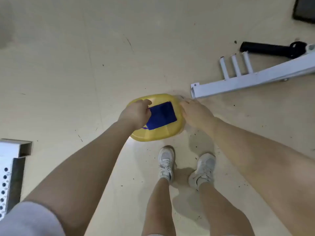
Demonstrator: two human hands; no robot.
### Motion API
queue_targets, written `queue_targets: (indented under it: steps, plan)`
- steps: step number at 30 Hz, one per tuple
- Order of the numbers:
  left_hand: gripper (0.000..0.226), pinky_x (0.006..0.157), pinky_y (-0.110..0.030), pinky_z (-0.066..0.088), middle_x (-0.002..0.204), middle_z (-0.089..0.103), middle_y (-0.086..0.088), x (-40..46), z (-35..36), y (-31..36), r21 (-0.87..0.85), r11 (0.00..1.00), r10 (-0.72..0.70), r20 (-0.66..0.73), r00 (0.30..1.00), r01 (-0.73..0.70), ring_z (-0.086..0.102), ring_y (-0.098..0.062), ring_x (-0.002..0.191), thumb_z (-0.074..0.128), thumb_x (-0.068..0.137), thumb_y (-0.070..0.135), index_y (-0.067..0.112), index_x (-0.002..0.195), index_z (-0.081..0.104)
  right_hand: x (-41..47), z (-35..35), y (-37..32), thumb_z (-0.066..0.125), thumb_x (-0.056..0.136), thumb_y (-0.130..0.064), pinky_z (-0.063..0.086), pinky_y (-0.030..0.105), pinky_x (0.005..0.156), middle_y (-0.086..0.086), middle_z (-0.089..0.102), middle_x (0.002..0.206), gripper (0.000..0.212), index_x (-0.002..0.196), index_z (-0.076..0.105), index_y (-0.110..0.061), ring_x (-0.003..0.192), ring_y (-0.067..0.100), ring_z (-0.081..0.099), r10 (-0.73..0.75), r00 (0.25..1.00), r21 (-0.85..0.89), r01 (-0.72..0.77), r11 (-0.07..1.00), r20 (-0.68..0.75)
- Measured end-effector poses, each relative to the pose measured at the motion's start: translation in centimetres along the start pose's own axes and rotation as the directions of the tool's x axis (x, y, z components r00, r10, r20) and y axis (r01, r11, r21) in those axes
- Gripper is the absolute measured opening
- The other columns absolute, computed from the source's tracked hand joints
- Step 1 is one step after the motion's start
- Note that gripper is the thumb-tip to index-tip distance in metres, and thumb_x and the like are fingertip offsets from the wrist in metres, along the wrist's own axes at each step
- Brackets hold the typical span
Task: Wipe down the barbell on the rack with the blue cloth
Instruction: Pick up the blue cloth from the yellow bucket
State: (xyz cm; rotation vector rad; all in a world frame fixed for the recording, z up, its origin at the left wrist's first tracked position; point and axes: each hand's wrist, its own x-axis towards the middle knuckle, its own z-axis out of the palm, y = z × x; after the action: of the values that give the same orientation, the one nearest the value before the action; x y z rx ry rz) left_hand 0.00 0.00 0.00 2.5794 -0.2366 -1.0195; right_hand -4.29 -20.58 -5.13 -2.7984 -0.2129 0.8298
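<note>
A folded blue cloth point(162, 117) lies flat on a yellow plastic stool point(160, 135) standing on the floor ahead of my feet. My left hand point(136, 114) is on the cloth's left edge with its fingers curled over it. My right hand point(196, 113) rests at the stool's right rim, fingers pointing toward the cloth; whether it grips the rim is unclear. The black end of a barbell point(265, 48) shows at the upper right beside the rack.
A white rack base beam point(255, 79) with three short pegs point(236, 65) runs along the floor at right. A perforated metal upright point(10, 167) stands at the left edge. My white shoes point(166, 160) are just behind the stool. A dark object point(305, 11) sits in the top-right corner.
</note>
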Motion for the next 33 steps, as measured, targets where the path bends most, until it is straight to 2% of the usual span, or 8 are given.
queue_targets:
  steps: [7,13,16,18,20,26,30,33]
  plan:
    - [0.039,0.091,-0.041,0.046,0.130,0.051,-0.007,6.5,8.1,-7.4,-0.021,0.996,-0.091,-0.003,0.996,0.091,0.051,-0.028,0.112,0.039,0.093,0.016,0.014,0.131,0.045,11.0,10.3,0.1,0.041,0.099,-0.026,0.016,0.037,0.116,0.011,0.018,0.155,0.061,0.149,0.011,-0.009,0.141,0.030,0.019,-0.033,0.998,-0.069,0.036,0.997,0.046]
    - [0.041,0.087,-0.030,0.042,0.136,0.047,-0.005,8.0,9.2,-6.4,-0.116,0.992,-0.050,-0.029,0.998,0.046,0.050,-0.025,0.114,0.039,0.094,0.013,0.013,0.134,0.042,11.0,11.9,0.4,0.049,0.093,-0.018,0.039,0.033,0.087,0.014,0.050,0.118,0.019,0.108,0.051,-0.008,0.111,0.029,0.046,0.010,0.994,0.067,-0.017,0.998,0.105]
    - [0.044,0.084,-0.029,0.040,0.135,0.047,-0.005,7.4,6.8,-3.4,-0.105,0.994,-0.002,0.019,1.000,0.004,0.050,-0.025,0.112,0.042,0.092,0.015,0.016,0.137,0.038,8.3,6.7,0.5,0.054,0.086,-0.014,0.038,0.020,0.064,0.005,0.046,0.087,0.017,0.074,0.042,-0.013,0.076,0.020,0.047,0.008,0.977,0.437,-0.103,0.894,0.214]
    - [0.053,0.087,-0.030,0.041,0.138,0.043,-0.005,6.5,3.9,-0.3,-0.136,0.989,0.067,0.066,0.996,-0.057,0.050,-0.024,0.114,0.047,0.088,0.011,0.020,0.139,0.034,5.5,1.1,0.8,0.052,0.086,-0.006,0.035,0.009,0.052,-0.003,0.045,0.073,0.014,0.077,0.043,-0.013,0.064,0.009,0.045,0.044,0.958,0.649,-0.224,0.727,0.282]
    - [0.065,0.094,-0.033,0.042,0.142,0.037,-0.003,5.3,0.3,3.6,-0.154,0.978,0.158,0.108,0.982,-0.140,0.045,-0.024,0.121,0.047,0.082,0.003,0.024,0.140,0.030,2.3,-5.0,1.8,0.051,0.085,-0.003,0.038,0.010,0.059,-0.005,0.052,0.077,0.015,0.085,0.048,-0.018,0.070,0.007,0.051,0.089,0.953,0.763,-0.285,0.580,0.288]
    - [0.068,0.105,-0.037,0.035,0.139,0.039,-0.004,-1.0,-10.8,16.4,-0.155,0.888,0.447,0.078,0.891,-0.432,0.038,-0.021,0.126,0.056,0.080,0.011,0.020,0.142,0.028,-8.4,-23.8,4.4,0.051,0.074,-0.008,0.034,0.032,0.073,0.005,0.050,0.086,0.022,0.095,0.050,0.001,0.083,0.021,0.045,0.201,0.946,0.814,-0.321,0.485,0.253]
    - [0.034,0.080,-0.034,0.046,0.100,0.059,0.002,-3.9,-16.5,24.6,-0.176,0.766,0.626,-0.012,0.780,-0.618,0.054,-0.017,0.091,0.062,0.078,0.030,0.019,0.109,0.054,-14.3,-32.6,6.8,0.051,0.067,-0.012,0.037,0.030,0.067,0.002,0.054,0.082,0.026,0.092,0.054,-0.006,0.076,0.018,0.050,0.179,0.975,0.843,-0.208,0.496,0.136]
    - [0.018,0.069,-0.034,0.046,0.087,0.063,-0.001,-4.9,-19.1,30.3,-0.190,0.739,0.654,-0.026,0.756,-0.646,0.058,-0.020,0.078,0.064,0.083,0.024,0.017,0.095,0.053,-17.8,-36.4,10.0,0.056,0.071,-0.014,0.041,0.028,0.066,-0.002,0.061,0.078,0.013,0.083,0.058,-0.017,0.073,0.016,0.056,0.176,0.983,0.899,-0.118,0.423,0.046]
